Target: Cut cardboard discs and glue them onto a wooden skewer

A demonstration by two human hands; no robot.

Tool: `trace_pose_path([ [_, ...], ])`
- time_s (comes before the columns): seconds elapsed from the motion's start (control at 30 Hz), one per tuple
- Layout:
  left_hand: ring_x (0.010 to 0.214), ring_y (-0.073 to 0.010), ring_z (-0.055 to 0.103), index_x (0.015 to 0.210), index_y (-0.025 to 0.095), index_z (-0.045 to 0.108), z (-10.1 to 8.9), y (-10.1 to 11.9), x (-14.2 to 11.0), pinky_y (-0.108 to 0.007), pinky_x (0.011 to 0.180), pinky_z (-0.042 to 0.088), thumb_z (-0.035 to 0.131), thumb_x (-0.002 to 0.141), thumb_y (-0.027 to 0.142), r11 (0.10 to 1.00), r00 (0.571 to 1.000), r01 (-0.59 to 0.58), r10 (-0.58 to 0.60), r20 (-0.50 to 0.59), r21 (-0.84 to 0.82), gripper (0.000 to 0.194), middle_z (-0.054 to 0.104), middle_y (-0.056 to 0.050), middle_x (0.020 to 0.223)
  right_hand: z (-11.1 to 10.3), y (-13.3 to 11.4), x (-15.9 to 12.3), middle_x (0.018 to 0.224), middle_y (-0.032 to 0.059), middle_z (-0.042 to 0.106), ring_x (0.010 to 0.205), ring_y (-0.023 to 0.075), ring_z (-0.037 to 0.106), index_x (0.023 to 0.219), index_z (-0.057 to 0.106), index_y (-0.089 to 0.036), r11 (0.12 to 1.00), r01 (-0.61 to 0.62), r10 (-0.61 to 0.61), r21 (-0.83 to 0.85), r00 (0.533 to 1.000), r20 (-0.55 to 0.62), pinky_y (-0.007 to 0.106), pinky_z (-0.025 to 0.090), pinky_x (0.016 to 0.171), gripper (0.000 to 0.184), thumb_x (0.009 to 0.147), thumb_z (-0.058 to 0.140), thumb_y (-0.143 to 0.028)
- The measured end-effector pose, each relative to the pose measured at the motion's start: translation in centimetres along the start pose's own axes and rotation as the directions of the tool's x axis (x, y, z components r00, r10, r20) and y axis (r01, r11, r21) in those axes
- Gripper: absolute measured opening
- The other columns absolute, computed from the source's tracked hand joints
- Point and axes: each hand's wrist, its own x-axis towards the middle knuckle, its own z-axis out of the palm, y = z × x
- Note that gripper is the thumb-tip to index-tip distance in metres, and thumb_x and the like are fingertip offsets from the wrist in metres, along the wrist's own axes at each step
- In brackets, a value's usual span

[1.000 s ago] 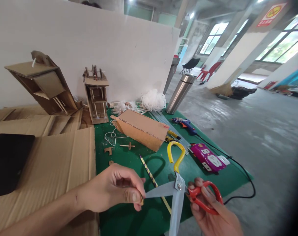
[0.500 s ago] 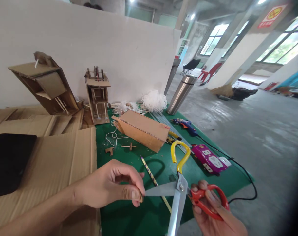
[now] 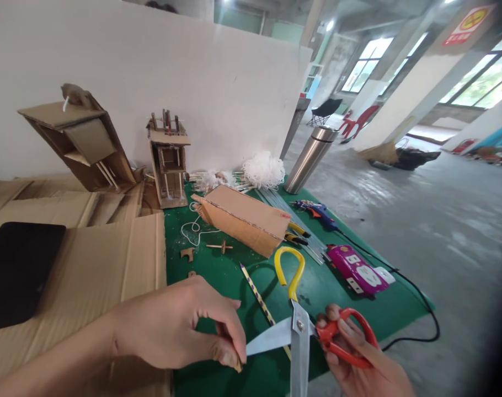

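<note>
My right hand [image 3: 352, 350] grips the red handle of a pair of scissors [image 3: 299, 325]. Their blades are spread wide, and the yellow handle stands up free of my fingers. One blade points left, its tip touching or almost touching the fingers of my left hand [image 3: 185, 325]. That hand pinches a small brown piece of cardboard [image 3: 239, 365] between thumb and fingers, mostly hidden. Behind the blades a yellow patterned pencil [image 3: 257, 295] lies on the green mat [image 3: 218, 380].
Beyond my hands lies a cardboard box [image 3: 245, 218], with small cardboard pieces [image 3: 187, 253] to its left. A glue gun [image 3: 317, 214], purple package [image 3: 358, 270] and steel flask [image 3: 311, 160] are on the right. Cardboard models [image 3: 168, 165] stand at the back; a black tablet-like slab [image 3: 23, 275] lies left.
My left hand has moved slightly down with the cardboard piece. The scissors have turned a little, their yellow handle swinging left and the pointing blade tilting lower. The view has shifted slightly.
</note>
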Motion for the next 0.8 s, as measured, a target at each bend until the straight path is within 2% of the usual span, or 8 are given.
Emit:
trace_pose_path([
  [0.1, 0.076, -0.0146, 0.073, 0.087, 0.016, 0.076, 0.0, 0.4, 0.0, -0.039, 0.109, 0.041, 0.064, 0.086, 0.014, 0.998, 1.0, -0.01, 0.009, 0.024, 0.059, 0.013, 0.08, -0.004, 0.081, 0.2, -0.1, 0.0, 0.08, 0.0028, 0.073, 0.063, 0.0162, 0.07, 0.085, 0.071, -0.021, 1.0, 0.004, -0.004, 0.009, 1.0, -0.014, 0.023, 0.061, 0.053, 0.032, 0.059, 0.09, -0.016],
  [0.27, 0.076, -0.0144, 0.074, 0.088, 0.015, 0.076, 0.3, 0.8, 0.0, -0.036, 0.11, 0.041, 0.063, 0.086, 0.012, 0.982, 0.998, -0.02, 0.008, 0.062, 0.185, 0.013, 0.08, -0.004, 0.083, 1.4, -0.3, -0.6, 0.071, 0.0002, 0.071, 0.053, 0.0152, 0.067, 0.077, 0.072, -0.017, 0.999, 0.025, -0.022, 0.036, 0.996, -0.088, 0.024, 0.06, 0.046, 0.037, 0.047, 0.094, -0.013],
  [0.47, 0.076, -0.013, 0.073, 0.088, 0.018, 0.075, 0.6, 1.6, -0.3, -0.033, 0.108, 0.043, 0.065, 0.083, 0.006, 0.954, 0.996, -0.077, 0.063, 0.058, 0.291, 0.017, 0.079, 0.0, 0.084, 1.1, -0.5, -0.4, 0.075, 0.0014, 0.073, 0.059, 0.0169, 0.07, 0.081, 0.072, -0.017, 0.999, -0.027, 0.03, 0.04, 0.998, -0.058, 0.023, 0.06, 0.046, 0.035, 0.053, 0.092, -0.012],
  [0.57, 0.078, -0.0126, 0.073, 0.089, 0.017, 0.075, 0.7, 2.0, -0.6, -0.032, 0.109, 0.041, 0.064, 0.083, 0.003, 0.936, 0.994, -0.103, 0.09, 0.057, 0.335, 0.018, 0.079, -0.001, 0.086, 1.1, -0.5, -0.4, 0.073, 0.0014, 0.073, 0.055, 0.0161, 0.068, 0.08, 0.071, -0.016, 0.999, -0.027, 0.032, 0.048, 0.995, -0.095, 0.023, 0.059, 0.044, 0.038, 0.05, 0.093, -0.011],
  [0.67, 0.076, -0.013, 0.073, 0.087, 0.015, 0.075, 0.8, 2.0, -0.6, -0.033, 0.108, 0.042, 0.064, 0.083, 0.005, 0.954, 0.994, -0.109, 0.098, 0.053, 0.279, 0.015, 0.079, -0.003, 0.083, 1.7, -0.4, -0.6, 0.069, 0.0009, 0.071, 0.052, 0.0164, 0.067, 0.076, 0.07, -0.016, 0.998, -0.022, 0.029, 0.059, 0.991, -0.13, 0.022, 0.057, 0.04, 0.042, 0.042, 0.095, -0.012],
  [0.8, 0.071, -0.0131, 0.073, 0.083, 0.015, 0.075, 0.8, 1.0, -0.3, -0.038, 0.107, 0.042, 0.065, 0.085, 0.012, 0.996, 0.996, -0.083, 0.084, -0.012, 0.032, 0.011, 0.078, -0.004, 0.075, 2.0, -0.5, -0.9, 0.069, -0.0013, 0.071, 0.051, 0.0146, 0.066, 0.077, 0.07, -0.017, 0.996, 0.006, 0.005, 0.09, 0.992, -0.125, 0.021, 0.058, 0.041, 0.043, 0.042, 0.094, -0.011],
])
